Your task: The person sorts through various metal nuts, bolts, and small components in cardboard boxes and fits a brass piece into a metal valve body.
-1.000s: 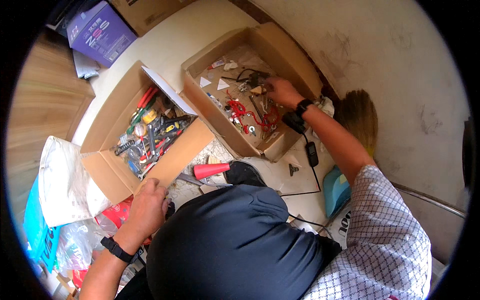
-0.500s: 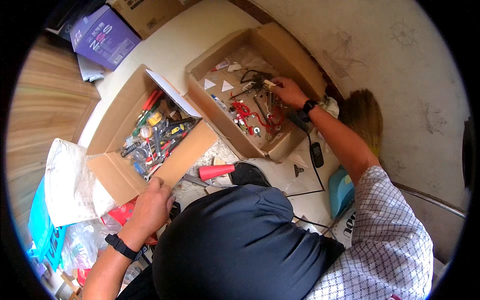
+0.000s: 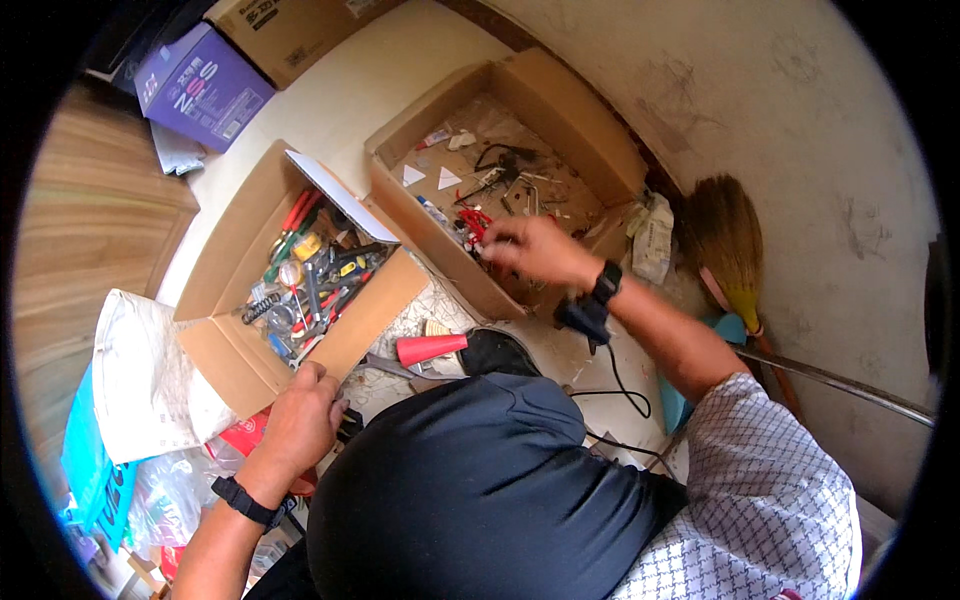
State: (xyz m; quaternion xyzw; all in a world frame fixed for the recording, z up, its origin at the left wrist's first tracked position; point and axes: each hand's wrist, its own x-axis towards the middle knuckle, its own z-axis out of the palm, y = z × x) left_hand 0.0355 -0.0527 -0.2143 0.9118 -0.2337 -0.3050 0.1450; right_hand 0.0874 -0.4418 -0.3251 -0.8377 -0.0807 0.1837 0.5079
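My left hand (image 3: 303, 418) is closed at the near corner of the left cardboard box (image 3: 375, 315), fingertips curled on its edge. Inside lies a heap of tools, among them red-handled pliers (image 3: 297, 212) and a yellow tape roll (image 3: 307, 246). Over the near part of the right cardboard box (image 3: 420, 225) hovers my right hand (image 3: 540, 250), fingers bent down beside a tangled red cord (image 3: 475, 222). Motion smears those fingers, so any grip is unclear. Farther in are a black cord (image 3: 512, 152), two white triangles (image 3: 448, 178) and small metal bits.
A red cone-shaped piece (image 3: 430, 348) lies between the boxes and my knee. To the right are a broom (image 3: 725, 240), a metal rail (image 3: 840, 382) and a black cable (image 3: 630, 385). A white sack (image 3: 150, 385) and plastic bags (image 3: 175, 495) crowd the left; a purple box (image 3: 205, 85) stands behind.
My right hand has moved left and nearer, from the black cord to the red cord; the pale piece at its fingers is out of sight. My left hand stays at the box edge.
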